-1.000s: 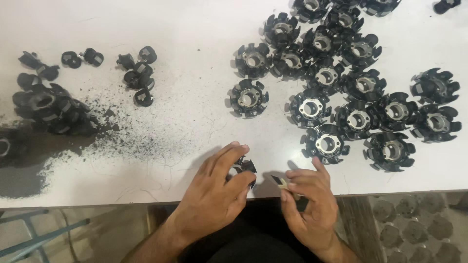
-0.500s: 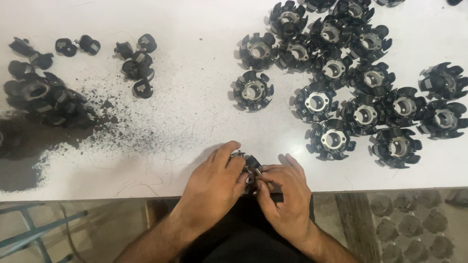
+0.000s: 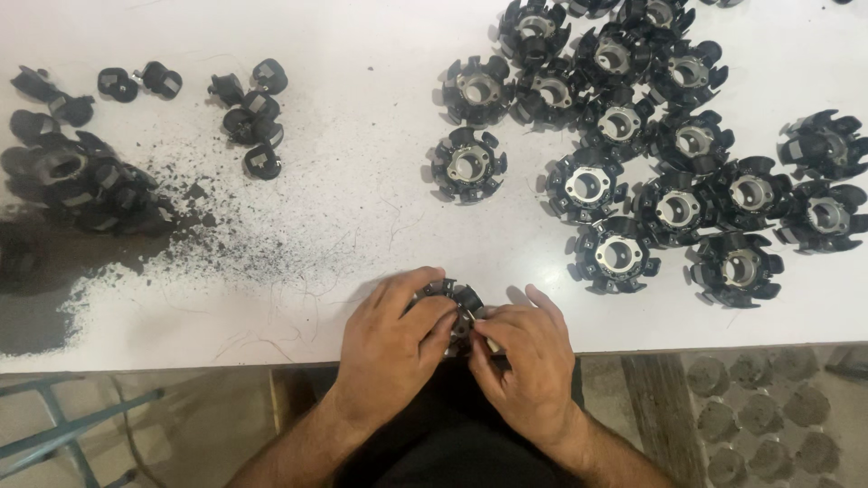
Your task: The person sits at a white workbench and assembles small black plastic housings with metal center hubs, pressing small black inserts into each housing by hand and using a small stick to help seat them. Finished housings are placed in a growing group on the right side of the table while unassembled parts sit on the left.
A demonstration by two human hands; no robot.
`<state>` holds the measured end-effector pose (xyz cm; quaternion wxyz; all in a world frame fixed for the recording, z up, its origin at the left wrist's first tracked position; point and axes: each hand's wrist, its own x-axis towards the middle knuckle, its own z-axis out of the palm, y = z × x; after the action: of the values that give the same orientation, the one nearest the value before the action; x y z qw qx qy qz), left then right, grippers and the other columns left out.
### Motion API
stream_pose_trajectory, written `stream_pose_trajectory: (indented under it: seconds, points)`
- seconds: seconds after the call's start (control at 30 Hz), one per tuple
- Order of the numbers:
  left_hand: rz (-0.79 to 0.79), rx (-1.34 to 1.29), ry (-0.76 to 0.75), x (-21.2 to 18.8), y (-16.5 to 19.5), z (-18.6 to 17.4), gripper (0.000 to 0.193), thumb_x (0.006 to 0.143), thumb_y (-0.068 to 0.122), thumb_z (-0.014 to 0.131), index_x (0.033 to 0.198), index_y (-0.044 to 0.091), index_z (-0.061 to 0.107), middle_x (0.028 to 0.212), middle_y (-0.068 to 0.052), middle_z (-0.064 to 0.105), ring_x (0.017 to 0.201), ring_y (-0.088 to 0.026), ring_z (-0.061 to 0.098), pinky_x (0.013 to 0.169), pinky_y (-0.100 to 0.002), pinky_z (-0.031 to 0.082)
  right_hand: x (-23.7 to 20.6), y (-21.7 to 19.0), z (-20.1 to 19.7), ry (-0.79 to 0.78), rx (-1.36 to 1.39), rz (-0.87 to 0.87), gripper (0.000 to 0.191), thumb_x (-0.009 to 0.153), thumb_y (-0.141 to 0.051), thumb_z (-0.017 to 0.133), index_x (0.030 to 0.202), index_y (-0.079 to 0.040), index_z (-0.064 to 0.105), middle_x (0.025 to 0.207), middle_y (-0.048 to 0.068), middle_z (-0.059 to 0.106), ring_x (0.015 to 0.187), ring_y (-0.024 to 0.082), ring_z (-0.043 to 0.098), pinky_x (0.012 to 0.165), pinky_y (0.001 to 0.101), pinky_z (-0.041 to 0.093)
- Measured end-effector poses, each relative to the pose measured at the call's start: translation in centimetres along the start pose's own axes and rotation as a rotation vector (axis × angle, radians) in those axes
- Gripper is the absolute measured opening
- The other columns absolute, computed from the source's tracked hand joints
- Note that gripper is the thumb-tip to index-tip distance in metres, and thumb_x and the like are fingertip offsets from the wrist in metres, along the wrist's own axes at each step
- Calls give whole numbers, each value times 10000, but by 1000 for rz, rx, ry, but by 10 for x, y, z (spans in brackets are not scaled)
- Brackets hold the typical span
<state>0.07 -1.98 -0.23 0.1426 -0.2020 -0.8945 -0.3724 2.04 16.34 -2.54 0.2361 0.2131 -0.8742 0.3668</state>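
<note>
White table [image 3: 362,181] bears black dust [image 3: 36,307], rotor parts [image 3: 669,108].

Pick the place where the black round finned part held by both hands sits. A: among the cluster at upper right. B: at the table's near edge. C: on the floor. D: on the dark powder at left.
B: both hands, left hand and right hand, grip the black round finned part at the near edge of the white table.

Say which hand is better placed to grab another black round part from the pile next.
Right, probably. The right hand sits nearer the pile of black round parts at the table's right; the closest one lies just beyond it. The left hand cradles the held part.
</note>
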Motion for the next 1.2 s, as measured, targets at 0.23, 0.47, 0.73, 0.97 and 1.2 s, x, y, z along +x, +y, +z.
stream_pose_trajectory:
  seconds: [0.23,0.47,0.73,0.97,1.2]
  points:
    - [-44,-67,-21,-3,-1,0,182,783,81,766,951,57,699,1266,-127,633,1157,-316,629,986,-442,500,12,-5,-8,-84,3,43,296,761,-35,830,997,-66,652,936,63,709,920,264,713,1041,512,539]
    - [-93,-62,40,-4,2,9,147,812,98,773,939,73,702,1326,-134,620,1211,-323,585,1022,-459,457,18,-7,-11,-117,22,66,270,777,-39,812,993,-58,652,941,71,718,952,315,716,1011,505,549]
    - [-68,-28,74,-7,-4,21,138,774,43,729,846,56,611,1259,-127,621,1174,-318,589,1010,-483,430,13,-5,-10,-79,53,42,276,796,-21,816,1018,-54,656,967,89,704,969,299,725,976,450,589]
    - [-44,-10,113,-10,-7,26,160,785,19,723,874,46,592,1240,-122,620,1147,-291,611,1020,-474,449,13,-8,-5,-42,-30,-22,267,785,-4,821,1000,-60,673,977,92,704,950,299,720,946,422,605]
    - [-48,-24,131,-8,-4,24,183,785,12,723,916,42,599,1244,-128,618,1155,-329,609,1031,-475,455,18,-10,-9,-135,-60,-21,247,791,-2,824,985,-58,683,929,83,688,894,289,705,968,435,606]
